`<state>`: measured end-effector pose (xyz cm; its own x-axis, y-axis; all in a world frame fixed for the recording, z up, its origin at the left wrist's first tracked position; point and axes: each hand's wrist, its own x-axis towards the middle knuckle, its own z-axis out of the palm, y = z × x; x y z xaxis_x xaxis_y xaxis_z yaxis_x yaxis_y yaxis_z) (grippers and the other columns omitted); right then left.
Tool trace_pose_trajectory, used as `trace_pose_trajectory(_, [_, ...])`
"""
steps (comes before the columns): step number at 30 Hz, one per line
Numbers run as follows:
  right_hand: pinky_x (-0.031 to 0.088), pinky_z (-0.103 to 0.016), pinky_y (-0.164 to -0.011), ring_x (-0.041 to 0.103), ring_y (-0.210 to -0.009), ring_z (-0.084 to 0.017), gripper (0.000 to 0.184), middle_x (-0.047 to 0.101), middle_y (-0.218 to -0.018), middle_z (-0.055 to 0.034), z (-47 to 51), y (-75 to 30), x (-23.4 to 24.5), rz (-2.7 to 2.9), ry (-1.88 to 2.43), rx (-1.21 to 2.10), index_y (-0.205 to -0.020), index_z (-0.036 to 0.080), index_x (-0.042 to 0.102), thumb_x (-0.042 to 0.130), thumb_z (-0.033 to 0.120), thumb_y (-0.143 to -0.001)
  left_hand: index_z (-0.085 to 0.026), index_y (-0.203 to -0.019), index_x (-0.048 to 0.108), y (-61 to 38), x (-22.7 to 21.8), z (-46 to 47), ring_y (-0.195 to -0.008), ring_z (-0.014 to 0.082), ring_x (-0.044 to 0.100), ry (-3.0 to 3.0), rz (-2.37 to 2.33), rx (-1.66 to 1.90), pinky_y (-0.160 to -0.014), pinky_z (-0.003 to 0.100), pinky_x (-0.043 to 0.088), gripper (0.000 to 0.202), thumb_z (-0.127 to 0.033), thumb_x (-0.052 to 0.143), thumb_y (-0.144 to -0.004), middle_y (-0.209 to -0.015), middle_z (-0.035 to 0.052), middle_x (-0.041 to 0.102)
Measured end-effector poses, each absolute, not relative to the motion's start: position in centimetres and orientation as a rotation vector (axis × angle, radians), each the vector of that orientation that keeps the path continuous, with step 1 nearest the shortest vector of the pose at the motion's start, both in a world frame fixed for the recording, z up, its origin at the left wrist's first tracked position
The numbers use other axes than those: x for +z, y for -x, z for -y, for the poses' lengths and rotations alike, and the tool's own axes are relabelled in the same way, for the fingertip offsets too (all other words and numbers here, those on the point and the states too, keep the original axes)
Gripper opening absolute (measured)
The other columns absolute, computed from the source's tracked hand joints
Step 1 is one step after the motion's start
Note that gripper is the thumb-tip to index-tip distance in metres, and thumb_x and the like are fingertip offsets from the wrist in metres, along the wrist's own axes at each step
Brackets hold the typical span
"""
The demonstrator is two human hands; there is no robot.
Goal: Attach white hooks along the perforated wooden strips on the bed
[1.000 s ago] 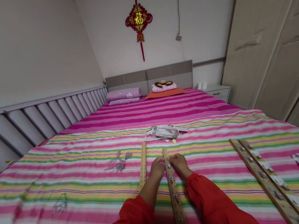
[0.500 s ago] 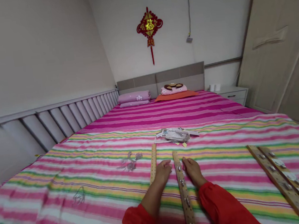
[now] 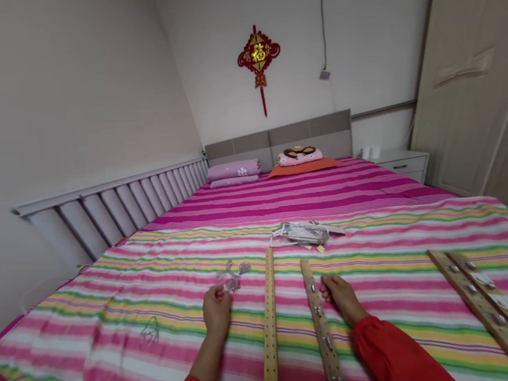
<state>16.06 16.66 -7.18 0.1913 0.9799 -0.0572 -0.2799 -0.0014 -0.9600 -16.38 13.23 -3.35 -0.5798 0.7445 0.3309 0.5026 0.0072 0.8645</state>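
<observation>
Two perforated wooden strips lie lengthwise on the striped bedspread (image 3: pixel 153 269). The left strip (image 3: pixel 270 329) is bare; the right strip (image 3: pixel 320 323) carries small metal hooks. My left hand (image 3: pixel 216 310) is left of the bare strip, fingers curled, fingertips at a small pile of clear metal clips (image 3: pixel 232 275). Whether it grips one I cannot tell. My right hand (image 3: pixel 339 294) rests on the bedspread just right of the hooked strip, fingers loosely bent beside it and nothing visible in them. Both arms wear red sleeves.
A heap of small plastic packets (image 3: pixel 303 232) lies beyond the strips. Two more wooden strips (image 3: pixel 491 304) fitted with hooks lie at the right. Another loose clip (image 3: pixel 149 332) sits at the left. Pillows (image 3: pixel 233 171), a headboard, a nightstand (image 3: pixel 400 163) and a wardrobe stand further back.
My left hand left the hooked strip and moved left across the bare strip to the pile of clips. My right hand stayed beside the hooked strip. The view shifted left.
</observation>
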Motion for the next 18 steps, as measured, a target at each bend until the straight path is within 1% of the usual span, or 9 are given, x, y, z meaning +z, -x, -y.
trace_pose_trajectory(6, [0.037,-0.023,-0.039,0.048,-0.039,-0.01,0.034,0.057,-0.047,0.0031,-15.4,-16.2,-7.2,0.827,1.1,1.208,-0.061,0.018,0.057,0.072,0.049,-0.057,-0.017,-0.07,0.065,16.9,-3.6,-13.4,-0.057,0.0176,0.056,-1.427,-2.059,1.557,-0.058,0.027,0.043,0.022,-0.033,0.054,-0.062,-0.059,0.0009,0.06])
trace_pose_trajectory(11, [0.037,-0.022,-0.039,0.048,-0.039,-0.01,0.032,0.058,-0.047,0.0026,-14.4,-16.2,-7.1,0.816,1.102,1.215,-0.06,0.019,0.057,0.073,0.046,-0.058,-0.017,-0.07,0.065,17.2,-2.9,-12.7,-0.058,0.017,0.056,-1.347,-1.924,1.677,-0.058,0.027,0.044,0.023,-0.037,0.056,-0.062,-0.059,0.0007,0.061])
trace_pose_trajectory(15, [0.038,-0.022,-0.04,0.049,-0.04,-0.01,0.031,0.059,-0.047,0.002,-13.5,-16.2,-6.9,0.798,1.111,1.228,-0.058,0.019,0.056,0.074,0.044,-0.057,-0.018,-0.064,0.064,17.3,-2.5,-11.9,-0.058,0.0174,0.056,-1.298,-1.873,1.674,-0.057,0.027,0.044,0.021,-0.038,0.059,-0.059,-0.057,0.0008,0.062])
trace_pose_trajectory(18, [0.039,-0.022,-0.041,0.05,-0.041,-0.01,0.033,0.059,-0.048,0.0014,-12.5,-16.4,-6.9,0.778,1.116,1.235,-0.057,0.019,0.056,0.074,0.046,-0.056,-0.018,-0.063,0.063,17.2,-2.2,-11.3,-0.057,0.0173,0.056,-1.295,-1.846,1.687,-0.056,0.027,0.044,0.023,-0.04,0.06,-0.059,-0.056,0.0008,0.062])
